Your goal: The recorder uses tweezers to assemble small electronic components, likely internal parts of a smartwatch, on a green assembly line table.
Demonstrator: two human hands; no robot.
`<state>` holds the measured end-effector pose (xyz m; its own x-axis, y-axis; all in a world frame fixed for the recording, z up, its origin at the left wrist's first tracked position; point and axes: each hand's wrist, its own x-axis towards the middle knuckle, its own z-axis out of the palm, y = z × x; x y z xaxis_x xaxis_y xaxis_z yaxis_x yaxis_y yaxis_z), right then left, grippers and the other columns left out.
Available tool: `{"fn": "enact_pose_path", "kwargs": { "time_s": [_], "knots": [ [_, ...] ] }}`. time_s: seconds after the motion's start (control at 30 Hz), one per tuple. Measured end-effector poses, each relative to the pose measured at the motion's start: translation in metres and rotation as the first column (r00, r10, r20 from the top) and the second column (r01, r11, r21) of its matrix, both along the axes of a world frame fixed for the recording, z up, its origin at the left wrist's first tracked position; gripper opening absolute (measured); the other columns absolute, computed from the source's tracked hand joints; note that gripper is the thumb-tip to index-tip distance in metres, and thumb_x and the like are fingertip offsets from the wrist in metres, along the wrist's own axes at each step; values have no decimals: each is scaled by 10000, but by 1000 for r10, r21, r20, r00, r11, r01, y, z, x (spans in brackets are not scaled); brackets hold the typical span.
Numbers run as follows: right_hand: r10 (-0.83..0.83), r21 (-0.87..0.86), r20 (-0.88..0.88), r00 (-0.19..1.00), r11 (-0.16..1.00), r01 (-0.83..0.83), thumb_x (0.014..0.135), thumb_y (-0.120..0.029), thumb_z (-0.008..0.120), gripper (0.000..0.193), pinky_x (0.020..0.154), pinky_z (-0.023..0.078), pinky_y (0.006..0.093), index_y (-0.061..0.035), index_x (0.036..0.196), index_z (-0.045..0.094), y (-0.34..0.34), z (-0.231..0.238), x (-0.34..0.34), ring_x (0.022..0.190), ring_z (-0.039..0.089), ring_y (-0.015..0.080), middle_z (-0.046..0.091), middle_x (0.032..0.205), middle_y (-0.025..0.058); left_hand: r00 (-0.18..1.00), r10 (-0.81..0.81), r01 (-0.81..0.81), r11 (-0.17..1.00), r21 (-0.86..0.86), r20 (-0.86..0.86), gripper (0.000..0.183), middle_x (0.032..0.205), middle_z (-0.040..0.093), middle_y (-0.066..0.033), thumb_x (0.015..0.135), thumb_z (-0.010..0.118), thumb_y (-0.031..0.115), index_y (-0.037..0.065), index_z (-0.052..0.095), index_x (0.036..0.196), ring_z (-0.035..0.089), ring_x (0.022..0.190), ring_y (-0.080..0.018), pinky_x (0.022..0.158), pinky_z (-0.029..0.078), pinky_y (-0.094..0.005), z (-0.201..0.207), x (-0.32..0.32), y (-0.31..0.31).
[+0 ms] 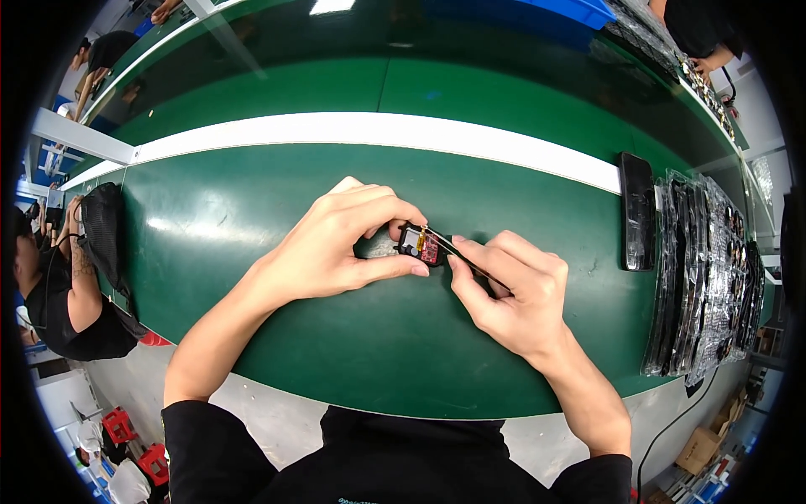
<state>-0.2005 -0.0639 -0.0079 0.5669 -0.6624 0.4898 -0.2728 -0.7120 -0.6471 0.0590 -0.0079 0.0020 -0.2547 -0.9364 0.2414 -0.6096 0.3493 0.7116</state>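
Near the middle of the green workbench (pixel 378 353), my left hand (pixel 348 239) pinches a small black device casing (pixel 413 241) between thumb and fingers. The casing's inside faces up, showing a silvery part, a yellow-gold strip and a red circuit board (pixel 431 249). In my right hand (pixel 516 286) is a pair of thin dark tweezers (pixel 457 253), held between thumb and forefinger. Their tips reach over the casing, close to the yellow-gold strip. Whether the tips touch or grip the strip is too small to tell.
A black phone (pixel 636 212) lies at the right beside stacked clear plastic trays (pixel 701 277). A white rail (pixel 378 126) crosses the bench behind my hands. Left of the bench, a person in black (pixel 71 294) sits by a black bag (pixel 105 231). A blue bin (pixel 579 10) stands at the far side.
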Motion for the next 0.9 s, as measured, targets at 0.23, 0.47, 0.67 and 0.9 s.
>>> {"fn": "enact_pose_path", "kwargs": {
  "time_s": [0.23, 0.47, 0.67, 0.9],
  "knots": [
    [5, -73, -31, 999, 997, -7, 858, -5, 884, 210, 436, 454, 347, -26, 1063, 844, 1, 1, 2, 504, 571, 184, 600, 741, 35, 1000, -5, 5, 1000, -7, 24, 480, 889, 681, -20, 782, 1014, 287, 77, 822, 1168, 563, 769, -180, 800, 445, -341, 1, 0, 0],
    [53, 82, 17, 998, 995, -54, 882, 18, 873, 182, 462, 407, 313, -5, 1063, 859, 0, 2, 3, 510, 548, 126, 623, 702, 36, 997, -62, 65, 996, 57, -52, 510, 946, 732, -17, 764, 1013, 301, 78, 837, 1188, 560, 769, -174, 831, 439, -347, 0, 11, 0],
    [92, 345, 39, 995, 933, -100, 893, 23, 858, 177, 497, 354, 283, 1, 1067, 881, -7, 11, -5, 540, 529, 79, 653, 671, 45, 990, -129, 136, 978, 160, -54, 500, 988, 773, -15, 777, 1000, 309, 80, 842, 1193, 562, 779, -173, 888, 433, -348, 6, 18, -5],
    [110, 364, 37, 993, 924, -116, 892, 18, 845, 162, 503, 345, 295, 3, 1049, 882, -6, 9, -4, 541, 523, 84, 646, 663, 47, 989, -146, 148, 983, 107, -34, 484, 1004, 789, -18, 794, 988, 307, 80, 842, 1195, 639, 838, -183, 882, 447, -348, 4, 16, -4]
  ]
}}
